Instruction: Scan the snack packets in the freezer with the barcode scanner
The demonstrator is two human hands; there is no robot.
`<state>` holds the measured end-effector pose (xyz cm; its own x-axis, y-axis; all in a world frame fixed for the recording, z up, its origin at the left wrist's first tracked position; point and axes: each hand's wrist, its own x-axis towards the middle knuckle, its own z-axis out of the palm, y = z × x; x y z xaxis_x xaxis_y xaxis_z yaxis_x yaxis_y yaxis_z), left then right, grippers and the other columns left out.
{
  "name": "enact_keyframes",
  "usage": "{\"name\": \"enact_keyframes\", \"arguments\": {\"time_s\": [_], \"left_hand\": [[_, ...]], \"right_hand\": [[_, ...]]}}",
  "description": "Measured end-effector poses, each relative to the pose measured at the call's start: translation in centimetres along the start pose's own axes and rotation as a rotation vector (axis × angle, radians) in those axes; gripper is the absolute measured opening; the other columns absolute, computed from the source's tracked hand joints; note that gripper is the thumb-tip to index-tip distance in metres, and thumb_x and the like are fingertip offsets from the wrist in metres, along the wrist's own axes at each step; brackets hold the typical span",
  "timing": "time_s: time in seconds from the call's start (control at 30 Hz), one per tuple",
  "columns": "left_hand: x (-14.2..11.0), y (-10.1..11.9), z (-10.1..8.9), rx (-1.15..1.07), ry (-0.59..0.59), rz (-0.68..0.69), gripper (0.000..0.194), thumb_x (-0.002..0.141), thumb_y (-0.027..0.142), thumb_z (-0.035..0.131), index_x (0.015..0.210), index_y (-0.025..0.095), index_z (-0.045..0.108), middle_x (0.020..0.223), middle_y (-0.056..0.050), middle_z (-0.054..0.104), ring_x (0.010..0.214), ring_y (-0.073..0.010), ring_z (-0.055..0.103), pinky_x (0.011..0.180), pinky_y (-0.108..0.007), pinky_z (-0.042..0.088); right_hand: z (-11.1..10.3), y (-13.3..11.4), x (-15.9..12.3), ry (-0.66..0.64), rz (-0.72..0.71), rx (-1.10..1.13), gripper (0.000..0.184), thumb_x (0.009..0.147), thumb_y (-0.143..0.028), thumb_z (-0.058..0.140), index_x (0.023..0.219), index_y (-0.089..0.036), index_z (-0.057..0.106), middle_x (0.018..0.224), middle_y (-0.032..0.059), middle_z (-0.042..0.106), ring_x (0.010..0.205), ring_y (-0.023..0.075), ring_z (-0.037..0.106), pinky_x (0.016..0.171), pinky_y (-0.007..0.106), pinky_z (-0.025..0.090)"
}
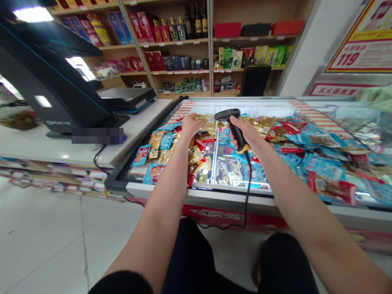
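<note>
The right hand's fingers (235, 141) wrap shut around the grip of a black handheld barcode scanner (233, 125). The left hand's fingers (192, 122) lie pressed together against a gold foil snack packet (206, 122); whether they pinch it, I cannot tell. Both hands are over packets heaped inside a chest freezer (196, 195), mid-bin, well back from its front edge. The scanner's black cable (247, 192) drops over that edge.

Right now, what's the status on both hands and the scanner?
Right hand gripping black barcode scanner, above the packets. Left hand down on gold foil packets in the display freezer. Scanner cord hangs over the freezer's front rim.
</note>
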<state>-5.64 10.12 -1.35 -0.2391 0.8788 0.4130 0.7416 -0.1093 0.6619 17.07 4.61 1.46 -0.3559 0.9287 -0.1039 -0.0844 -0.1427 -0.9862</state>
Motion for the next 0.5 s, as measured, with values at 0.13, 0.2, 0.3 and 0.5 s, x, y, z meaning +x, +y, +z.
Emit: {"name": "enact_keyframes", "arguments": {"time_s": [0.13, 0.2, 0.3, 0.5], "left_hand": [[-0.1, 0.2, 0.1, -0.057, 0.003, -0.017, 0.026, 0.071, 0.025, 0.057, 0.091, 0.015, 0.071, 0.089, -0.004, 0.072, 0.088, -0.0209, 0.064, 0.084, -0.031, 0.048], [-0.2, 0.5, 0.3, -0.114, 0.008, -0.04, 0.028, 0.071, 0.025, 0.059, 0.095, 0.015, 0.07, 0.093, -0.004, 0.072, 0.09, -0.0204, 0.064, 0.084, -0.03, 0.049], [-0.5, 1.2, 1.1, -0.21, 0.009, -0.111, 0.031, 0.071, 0.025, 0.062, 0.1, 0.016, 0.067, 0.095, -0.004, 0.072, 0.089, -0.0193, 0.065, 0.082, -0.03, 0.051], [-1.2, 4.2, 3.6, -0.484, -0.108, -0.278, 0.034, 0.07, 0.02, 0.064, 0.104, 0.018, 0.063, 0.09, -0.002, 0.071, 0.083, -0.0174, 0.067, 0.073, -0.03, 0.054]], "right_hand": [[0.1, -0.1, -0.1, 0.018, 0.026, -0.002, 0.042, 0.09, -0.06, 0.058, 0.08, -0.02, 0.052, 0.051, -0.0012, 0.055, 0.035, 0.0101, 0.048, 0.032, 0.021, 0.04], [0.0, -0.1, 0.0, 0.022, 0.03, 0.004, 0.042, 0.091, -0.06, 0.057, 0.08, -0.02, 0.052, 0.051, -0.0011, 0.055, 0.035, 0.0103, 0.048, 0.032, 0.021, 0.039], [-0.7, 0.0, 0.0, 0.039, 0.032, 0.016, 0.042, 0.091, -0.061, 0.056, 0.079, -0.02, 0.052, 0.052, -0.0009, 0.055, 0.035, 0.0104, 0.048, 0.032, 0.022, 0.039], [-3.5, -0.9, -1.9, 0.14, -0.023, 0.011, 0.046, 0.086, -0.066, 0.058, 0.084, -0.021, 0.056, 0.052, -0.0015, 0.054, 0.035, 0.0109, 0.047, 0.034, 0.023, 0.041]]}}
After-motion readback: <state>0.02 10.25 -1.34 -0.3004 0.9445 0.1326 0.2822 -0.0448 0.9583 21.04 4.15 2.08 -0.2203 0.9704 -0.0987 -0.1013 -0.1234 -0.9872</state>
